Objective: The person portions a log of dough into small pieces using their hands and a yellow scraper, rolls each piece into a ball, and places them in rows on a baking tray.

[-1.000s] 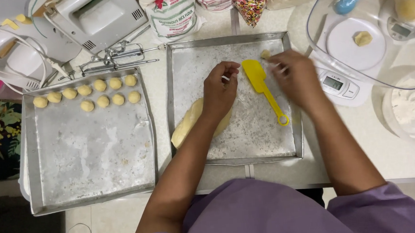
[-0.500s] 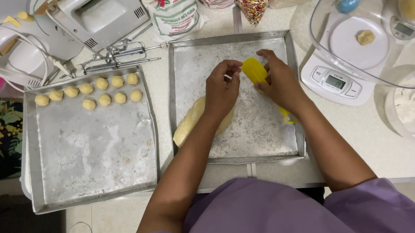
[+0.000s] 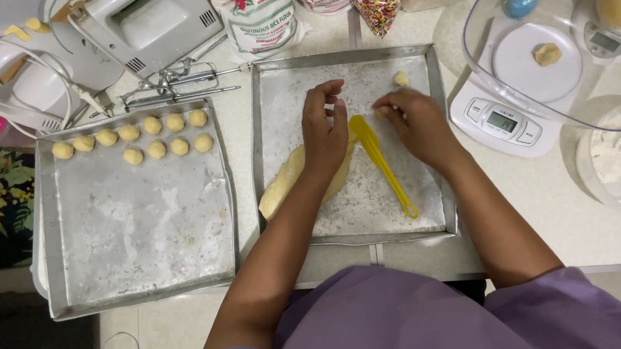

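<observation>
On floured tray [image 3: 276,76], centre of tabletop [image 3: 542,203]: yellow spatula [image 3: 380,161] lying flat between both hands, touched by neither. Left hand [image 3: 324,134] over far end of dough log [image 3: 282,183], fingers [image 3: 327,91] curled, loosely spread, holding nothing visible. Right hand [image 3: 415,121] just right of spatula, fingertips [image 3: 382,107] pressed together; whether pinching dough, cannot tell. Small dough piece [image 3: 400,79] just beyond right hand. Left: second tray [image 3: 142,235] with dough balls [image 3: 143,134] along far edge. Far left: hand mixer [image 3: 136,27]. Right: kitchen scale [image 3: 497,120], clear bowl [image 3: 547,45] on top.

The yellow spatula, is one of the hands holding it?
No: the yellow spatula lies flat on the floured tray between the left hand and right hand, gripped by neither.
</observation>
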